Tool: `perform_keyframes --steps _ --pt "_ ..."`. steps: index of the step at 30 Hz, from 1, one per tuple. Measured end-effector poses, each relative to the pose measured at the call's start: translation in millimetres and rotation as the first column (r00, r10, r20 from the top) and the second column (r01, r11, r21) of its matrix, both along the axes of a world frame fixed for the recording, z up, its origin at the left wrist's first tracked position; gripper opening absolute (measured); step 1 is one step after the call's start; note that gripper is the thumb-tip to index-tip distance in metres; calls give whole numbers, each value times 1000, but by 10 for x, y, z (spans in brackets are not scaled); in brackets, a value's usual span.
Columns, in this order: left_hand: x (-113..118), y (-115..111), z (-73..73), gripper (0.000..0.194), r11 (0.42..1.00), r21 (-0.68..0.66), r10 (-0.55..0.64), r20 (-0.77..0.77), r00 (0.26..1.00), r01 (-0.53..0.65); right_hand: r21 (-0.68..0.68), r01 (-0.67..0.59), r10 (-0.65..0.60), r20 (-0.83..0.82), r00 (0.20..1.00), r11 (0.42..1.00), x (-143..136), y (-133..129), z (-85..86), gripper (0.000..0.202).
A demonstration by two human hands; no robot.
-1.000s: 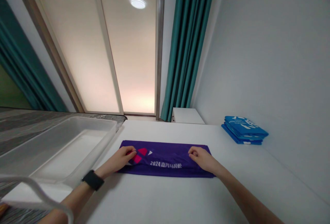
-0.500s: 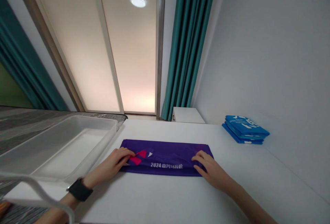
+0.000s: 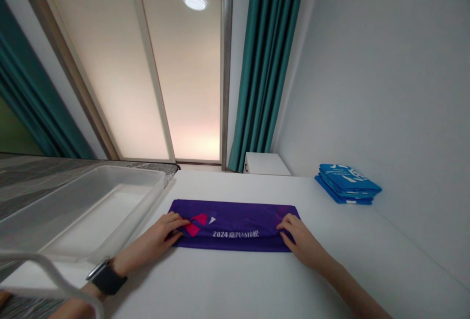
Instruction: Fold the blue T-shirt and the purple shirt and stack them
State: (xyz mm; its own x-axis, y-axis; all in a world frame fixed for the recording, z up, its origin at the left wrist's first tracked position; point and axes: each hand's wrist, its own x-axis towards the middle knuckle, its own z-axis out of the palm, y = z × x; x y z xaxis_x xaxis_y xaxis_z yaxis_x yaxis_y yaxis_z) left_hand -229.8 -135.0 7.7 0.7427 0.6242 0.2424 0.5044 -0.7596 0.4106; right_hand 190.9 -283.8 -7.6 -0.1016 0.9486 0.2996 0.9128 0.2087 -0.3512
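A purple cloth lies folded into a wide flat strip on the white table, with white lettering and a pink shape on it. At its left end, my left hand has thumb and fingers pinched on the fabric; a dark watch is on that wrist. My right hand grips the right end, its fingertips bent into the cloth. What lies under the fingertips is hidden.
A translucent plastic bin stands at the left. Folded blue cloths are stacked at the back right by the wall. A white cabinet is beyond the table. A pale curved bar crosses the lower left.
Both hands have shifted slightly on the cloth's ends, the right one a little outward relative to the lettering. The view has moved slightly.
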Motion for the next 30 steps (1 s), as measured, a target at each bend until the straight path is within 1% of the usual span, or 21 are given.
perform_keyframes --steps 2,4,6,8,10,12,13,14,15,17,19,22,25,28,30 --pt "12 39 2 27 1000 -22 11 33 999 -11 22 13 -11 -114 993 1000 12 32 37 15" --pt "32 68 42 26 999 -37 21 67 998 -18 8 29 -26 -239 971 1000 30 68 88 13" --pt "58 91 101 28 998 -52 44 110 993 -38 -61 35 -55 -363 930 998 50 104 141 17" --pt "88 121 148 30 993 -98 78 177 981 -61 -145 27 -94 -474 875 989 72 144 178 21" --pt "128 174 157 32 976 -199 134 253 958 -84 -201 30 -141 -566 812 979 93 195 188 25" --pt "183 256 126 34 933 -340 236 321 917 -120 -229 57 -193 -629 753 972 116 270 166 27" --pt "217 307 100 35 907 -398 288 343 894 -139 -231 76 -211 -644 735 970 128 318 145 27" --pt "252 362 73 37 887 -433 331 354 875 -160 -225 95 -221 -641 735 970 141 372 118 26" --pt "288 418 45 38 879 -440 360 355 863 -185 -209 115 -223 -621 751 971 156 429 88 23" --pt "351 520 -4 38 891 -381 375 313 873 -246 -173 157 -226 -526 820 972 184 541 26 17" --pt "394 595 -44 35 909 -295 363 213 907 -295 -157 198 -244 -380 892 968 203 626 -22 16" --pt "419 645 -91 34 922 -222 340 78 937 -316 -176 224 -255 -176 951 958 191 682 -35 19" --pt "430 655 -99 41 924 -190 342 23 940 -332 -210 251 -258 -5 966 945 133 688 25 23" --pt "460 673 -46 46 926 -178 333 -35 942 -334 -228 331 -292 186 938 916 68 699 97 33" --pt "488 700 3 45 928 -166 322 -93 942 -334 -226 354 -290 272 917 907 45 716 119 33"
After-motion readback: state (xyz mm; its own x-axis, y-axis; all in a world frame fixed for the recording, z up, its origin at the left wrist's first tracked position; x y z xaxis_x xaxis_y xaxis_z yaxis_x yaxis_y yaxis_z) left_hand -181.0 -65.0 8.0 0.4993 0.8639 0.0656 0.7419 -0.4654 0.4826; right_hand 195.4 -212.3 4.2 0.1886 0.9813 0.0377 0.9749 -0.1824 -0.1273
